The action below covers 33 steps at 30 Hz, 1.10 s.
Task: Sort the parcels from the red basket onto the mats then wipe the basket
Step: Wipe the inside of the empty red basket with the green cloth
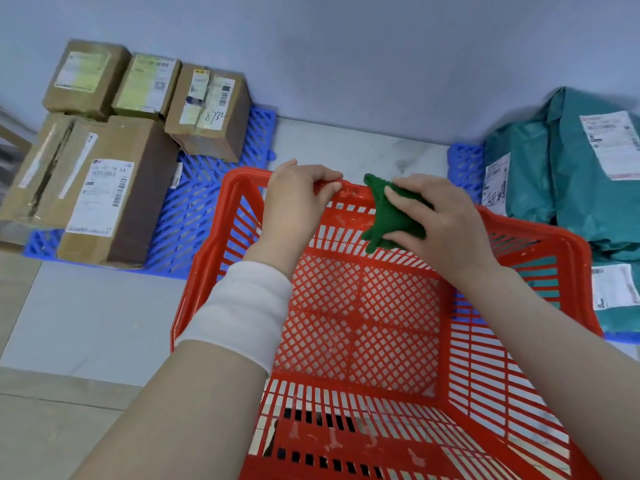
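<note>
While the left hand (298, 199) grips the red basket (554, 244) by its far rim, the right hand (440, 220) clutches a green cloth (384, 220) against its inner side. Around them are pale marble floor (346, 143) and a blue-grey wall (346, 64). Labelled cardboard boxes (104, 150), one handwritten "873", sit on the left blue mat (201, 202), and teal mailer bags (571, 168) on the right mat (464, 164).

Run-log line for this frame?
phase: wipe | left hand: grips red basket rim | right hand: holds green cloth on far wall | basket: empty

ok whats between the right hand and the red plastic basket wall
A crumpled green cloth, which the right hand holds against the red plastic basket; head view.
</note>
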Each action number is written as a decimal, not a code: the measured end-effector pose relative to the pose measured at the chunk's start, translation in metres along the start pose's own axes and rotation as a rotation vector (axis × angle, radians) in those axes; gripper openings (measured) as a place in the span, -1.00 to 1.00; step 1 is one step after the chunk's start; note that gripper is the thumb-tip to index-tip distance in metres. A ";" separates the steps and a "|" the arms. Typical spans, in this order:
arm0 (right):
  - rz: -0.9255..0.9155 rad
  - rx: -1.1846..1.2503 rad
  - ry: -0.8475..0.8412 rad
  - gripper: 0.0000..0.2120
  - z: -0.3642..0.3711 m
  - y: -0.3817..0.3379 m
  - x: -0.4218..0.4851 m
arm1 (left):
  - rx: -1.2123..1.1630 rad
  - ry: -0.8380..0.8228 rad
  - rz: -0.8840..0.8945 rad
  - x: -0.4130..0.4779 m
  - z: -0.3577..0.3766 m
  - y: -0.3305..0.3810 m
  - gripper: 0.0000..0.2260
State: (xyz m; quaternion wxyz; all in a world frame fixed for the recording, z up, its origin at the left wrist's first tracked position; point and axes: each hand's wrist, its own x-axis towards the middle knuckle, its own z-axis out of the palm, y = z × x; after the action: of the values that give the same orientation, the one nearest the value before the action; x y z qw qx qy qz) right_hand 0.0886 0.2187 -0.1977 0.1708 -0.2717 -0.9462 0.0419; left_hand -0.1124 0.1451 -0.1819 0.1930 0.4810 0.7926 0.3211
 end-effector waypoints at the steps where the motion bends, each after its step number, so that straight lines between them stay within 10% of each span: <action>1: 0.023 0.011 -0.022 -0.49 0.004 -0.002 0.005 | 0.001 -0.004 0.001 0.000 0.000 0.000 -0.79; 13: 0.200 0.035 0.215 -0.68 0.020 -0.018 0.034 | -0.010 0.025 -0.016 -0.001 0.000 0.004 -0.79; 22: 0.115 -0.130 -0.274 -0.41 -0.008 0.014 0.016 | 0.017 0.010 -0.022 -0.004 -0.002 0.007 -0.79; 33: 0.162 -0.306 -0.149 -0.54 -0.001 0.004 0.032 | -0.029 0.010 -0.015 -0.005 -0.002 0.007 -0.80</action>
State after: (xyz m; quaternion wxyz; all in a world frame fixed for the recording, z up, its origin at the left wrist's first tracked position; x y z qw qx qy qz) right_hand 0.0656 0.2390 -0.1875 0.0529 -0.3658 -0.9267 -0.0688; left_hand -0.1069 0.1422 -0.1759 0.1982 0.4705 0.7926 0.3335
